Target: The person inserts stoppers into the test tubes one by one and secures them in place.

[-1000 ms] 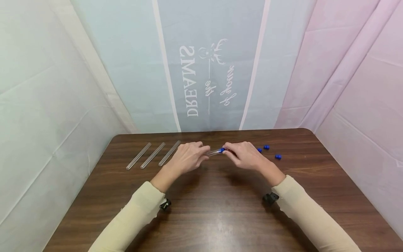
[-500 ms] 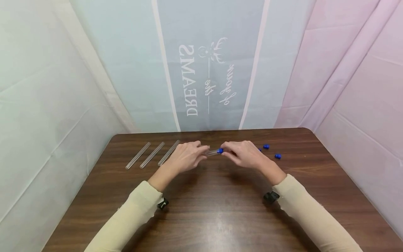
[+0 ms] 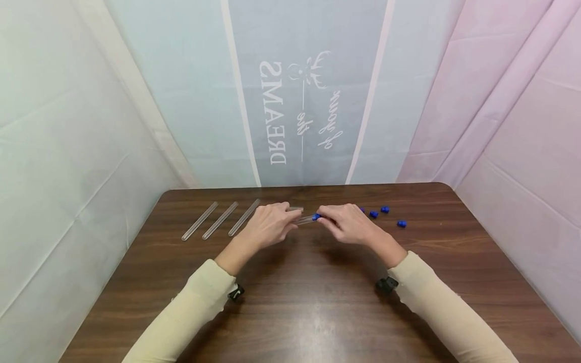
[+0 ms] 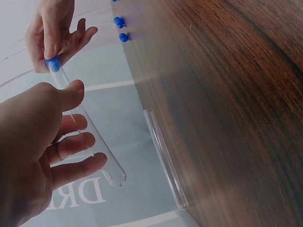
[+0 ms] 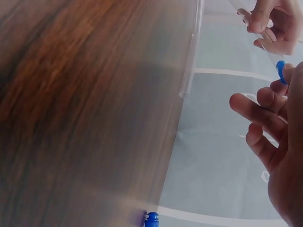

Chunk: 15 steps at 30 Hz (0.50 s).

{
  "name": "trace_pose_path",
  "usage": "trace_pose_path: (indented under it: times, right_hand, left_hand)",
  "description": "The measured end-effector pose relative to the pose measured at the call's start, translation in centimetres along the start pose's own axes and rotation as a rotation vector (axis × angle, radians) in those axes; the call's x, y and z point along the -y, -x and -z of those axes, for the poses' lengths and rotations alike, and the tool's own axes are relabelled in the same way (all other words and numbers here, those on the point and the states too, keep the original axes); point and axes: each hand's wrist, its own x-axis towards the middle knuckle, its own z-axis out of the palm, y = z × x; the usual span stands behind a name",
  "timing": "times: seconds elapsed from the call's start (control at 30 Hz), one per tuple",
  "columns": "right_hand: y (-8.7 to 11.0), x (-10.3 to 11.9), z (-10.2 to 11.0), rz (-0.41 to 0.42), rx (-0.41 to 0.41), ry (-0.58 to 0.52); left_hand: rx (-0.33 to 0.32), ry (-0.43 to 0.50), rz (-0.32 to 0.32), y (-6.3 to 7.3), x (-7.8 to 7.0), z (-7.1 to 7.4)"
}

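My left hand [image 3: 271,224] holds a clear test tube [image 4: 97,137] between thumb and fingers, its rounded end pointing away from my right hand in the left wrist view. At the tube's mouth sits a blue cap [image 3: 316,217], pinched by the thumb and index finger of my right hand [image 3: 347,223]. The right hand's other fingers [image 5: 255,113] are loosely bent and hold nothing. Both hands are above the table, the tube nearly level between them. Behind the left hand lies another clear tube [image 3: 296,208], partly hidden by that hand.
Three clear test tubes [image 3: 220,221] lie slanted side by side on the left of the brown wooden table [image 3: 290,302]. Several loose blue caps [image 3: 401,223] lie to the right of my right hand. Cloth walls [image 3: 308,101] stand behind and at both sides.
The cap and right hand have shifted slightly left. More of the tube behind the left hand and of the loose caps now shows. Both hands keep their grip.
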Motion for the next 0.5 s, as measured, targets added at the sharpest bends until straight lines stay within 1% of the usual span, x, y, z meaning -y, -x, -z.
trace_pose_path:
  times: [0.17,0.5]
  right_hand:
    - [-0.15,0.40,0.06,-0.086,0.037,-0.058]
    - [0.00,0.54,-0.07,-0.138,0.110,-0.075]
  left_hand:
    - [-0.001,-0.010,0.006,-0.06,-0.12,0.08]
    - [0.005,-0.010,-0.010,0.29,0.11,-0.10]
